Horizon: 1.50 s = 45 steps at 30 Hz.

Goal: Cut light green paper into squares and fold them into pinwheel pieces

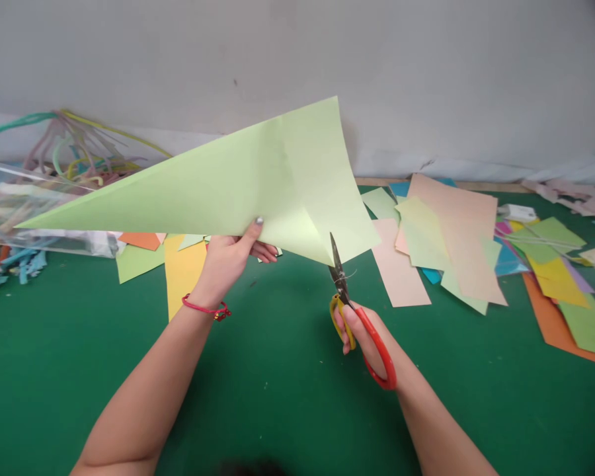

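My left hand (235,258) pinches the lower edge of a large light-green sheet of paper (218,178), thumb on top and fingers underneath. The sheet is held above the table, its long point reaching far left and its wide end at the right. In my right hand (361,330) is a pair of scissors (344,291) with one red and one yellow handle loop. Their blades point up and stand slightly apart at the sheet's lower right edge, one blade in front of the paper. Part of the other blade is hidden behind the sheet.
A green table (277,383) meets a pale wall (426,79). Overlapping coloured paper pieces (456,231) lie at the right, and an orange sheet (550,324) is farther right. Fuzzy craft stems (54,139) and a clear plastic bag (39,218) are at the left, near a yellow sheet (181,271).
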Tool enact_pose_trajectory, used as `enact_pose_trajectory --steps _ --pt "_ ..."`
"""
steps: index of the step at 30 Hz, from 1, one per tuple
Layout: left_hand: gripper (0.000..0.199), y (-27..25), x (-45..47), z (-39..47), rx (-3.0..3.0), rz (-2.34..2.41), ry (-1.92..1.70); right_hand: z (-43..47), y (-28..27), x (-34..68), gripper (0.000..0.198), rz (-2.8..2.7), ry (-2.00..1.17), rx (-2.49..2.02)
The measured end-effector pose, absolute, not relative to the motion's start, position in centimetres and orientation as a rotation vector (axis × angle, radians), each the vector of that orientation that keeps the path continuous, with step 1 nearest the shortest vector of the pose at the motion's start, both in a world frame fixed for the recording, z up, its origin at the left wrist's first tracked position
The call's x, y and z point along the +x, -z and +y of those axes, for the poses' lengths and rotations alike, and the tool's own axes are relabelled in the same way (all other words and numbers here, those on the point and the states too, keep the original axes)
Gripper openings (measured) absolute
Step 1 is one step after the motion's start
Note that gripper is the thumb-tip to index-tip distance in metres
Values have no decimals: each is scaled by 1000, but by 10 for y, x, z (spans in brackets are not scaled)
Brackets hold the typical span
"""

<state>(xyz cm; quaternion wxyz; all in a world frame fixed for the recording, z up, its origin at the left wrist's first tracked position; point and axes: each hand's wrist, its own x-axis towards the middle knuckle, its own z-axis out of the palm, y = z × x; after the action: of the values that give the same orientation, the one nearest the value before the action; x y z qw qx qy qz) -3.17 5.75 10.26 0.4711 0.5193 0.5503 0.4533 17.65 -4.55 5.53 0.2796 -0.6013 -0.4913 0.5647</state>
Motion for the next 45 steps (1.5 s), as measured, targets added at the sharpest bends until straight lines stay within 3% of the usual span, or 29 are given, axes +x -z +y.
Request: enact_pose_trajectory --steps 45 --pt "43 -109 -33 58 1271 1460 -1028 -46 -51 187 46 -1457 -1285 -1793"
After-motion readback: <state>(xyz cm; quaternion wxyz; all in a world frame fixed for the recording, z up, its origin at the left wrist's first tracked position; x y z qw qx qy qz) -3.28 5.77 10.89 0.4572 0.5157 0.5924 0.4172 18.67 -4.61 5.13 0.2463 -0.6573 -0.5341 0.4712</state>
